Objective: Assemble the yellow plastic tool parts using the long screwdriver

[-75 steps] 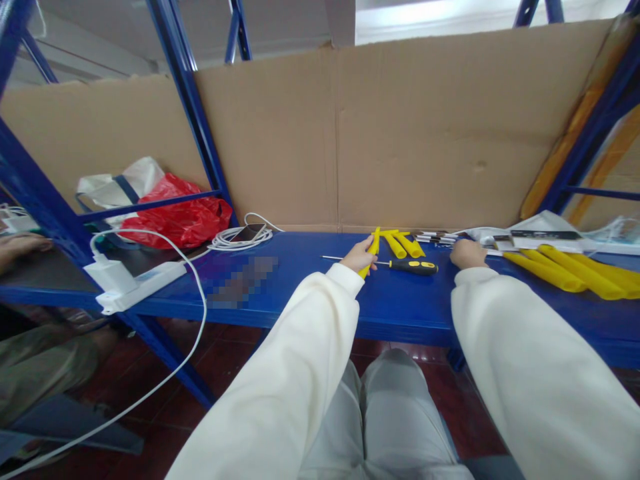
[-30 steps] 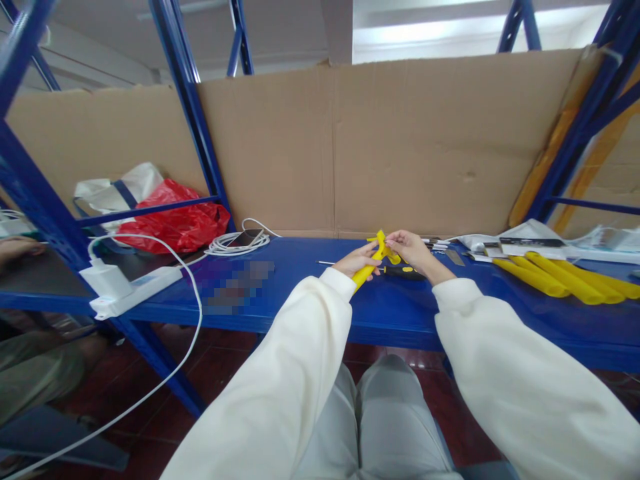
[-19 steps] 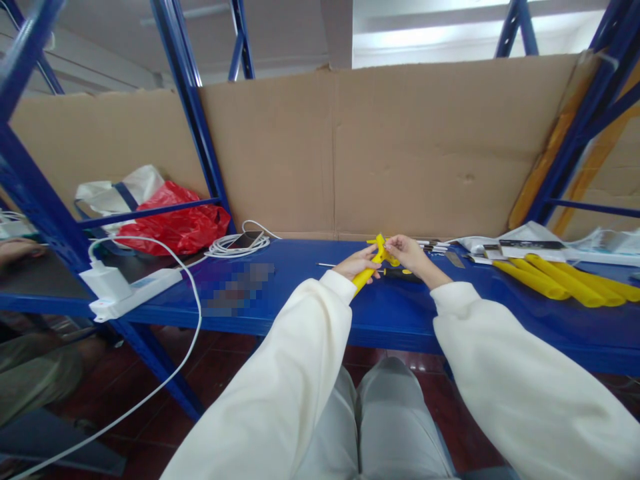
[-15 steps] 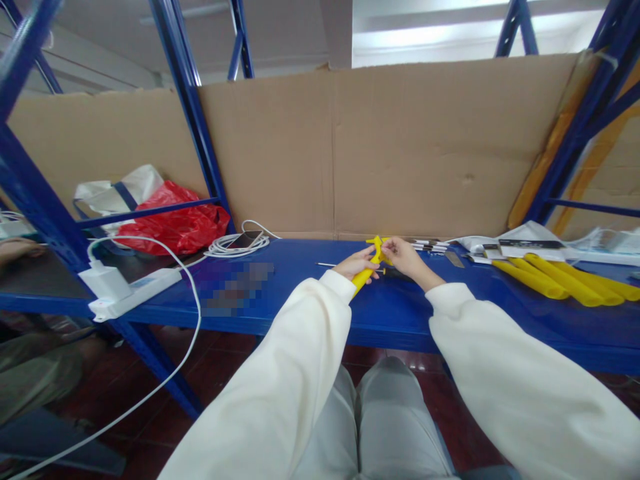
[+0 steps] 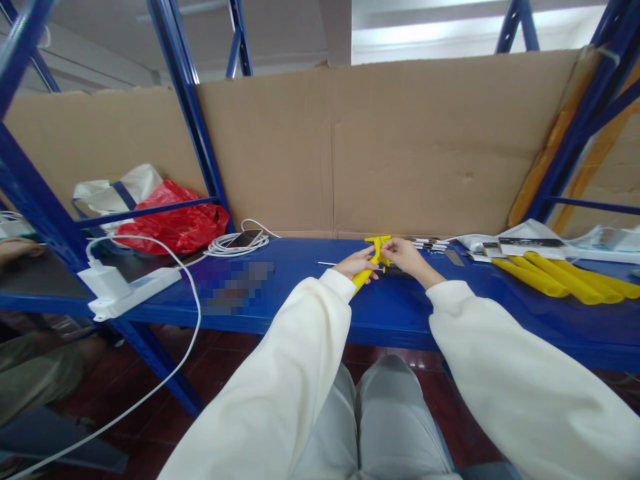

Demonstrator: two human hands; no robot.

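Observation:
My left hand [image 5: 357, 265] is closed around the long handle of a yellow plastic tool [image 5: 359, 279] with a T-shaped head. At that head, the fingers of my right hand [image 5: 399, 253] are pinched together; whatever lies between them is too small to make out. Beneath both hands a screwdriver [image 5: 397, 272] rests on the blue table [image 5: 300, 293], its thin metal shaft showing to the left and its dark handle to the right. My left hand hides the middle of it.
Several yellow tubular handles [image 5: 583, 280] lie on the right beside white packets [image 5: 533, 239]. Black-and-white strips [image 5: 425, 244] and a flat metal blade [image 5: 454, 258] are behind my right hand. Leftward are a phone [image 5: 249, 238], coiled white cable [image 5: 227, 247], power strip [image 5: 145, 293] and red bag [image 5: 175, 217].
The yellow tool has turned slightly, and more of its T-shaped head shows above my fingers. Both hands stay in nearly the same place.

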